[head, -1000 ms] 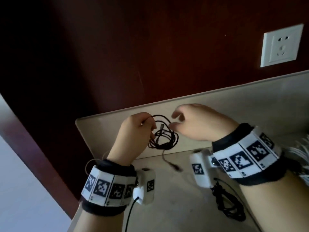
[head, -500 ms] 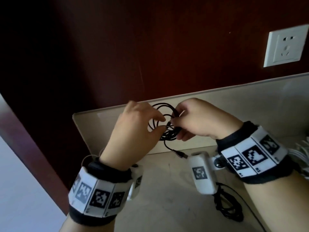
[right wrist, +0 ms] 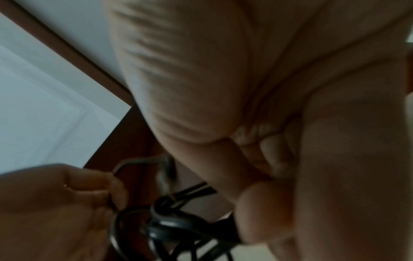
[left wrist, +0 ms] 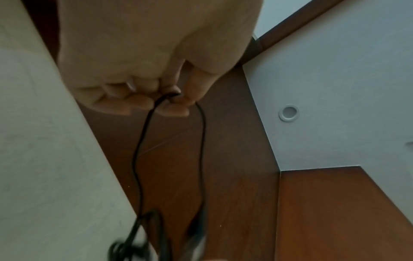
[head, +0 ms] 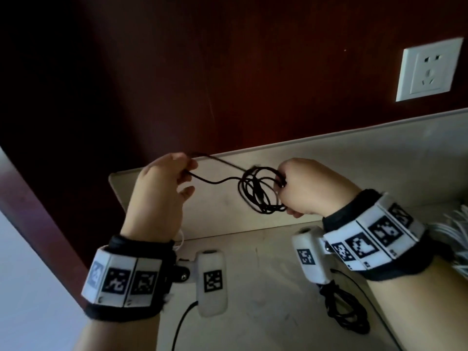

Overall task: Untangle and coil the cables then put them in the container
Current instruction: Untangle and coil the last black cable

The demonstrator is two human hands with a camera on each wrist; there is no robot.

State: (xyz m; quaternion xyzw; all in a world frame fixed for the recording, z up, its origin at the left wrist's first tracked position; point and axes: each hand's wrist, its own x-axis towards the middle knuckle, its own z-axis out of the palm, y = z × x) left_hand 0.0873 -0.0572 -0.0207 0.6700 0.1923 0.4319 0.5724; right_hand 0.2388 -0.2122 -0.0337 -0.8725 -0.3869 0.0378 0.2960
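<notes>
Above pale counter (head: 253,287), right hand (head: 311,188) fingers clamped on black cable bundle (head: 260,191); left hand (head: 159,193) pinches strand pulled out sideways. Untangling step, likely. Next: draw strand free, wind onto coil. Container not visible.

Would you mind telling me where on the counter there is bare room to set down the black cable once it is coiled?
The pale stone counter looks bare between the two wrist cameras and up to its raised back edge, below the tangled black cable held by both hands. The right is crowded: a second black cable bundle near the front, white cables at the far edge.
</notes>
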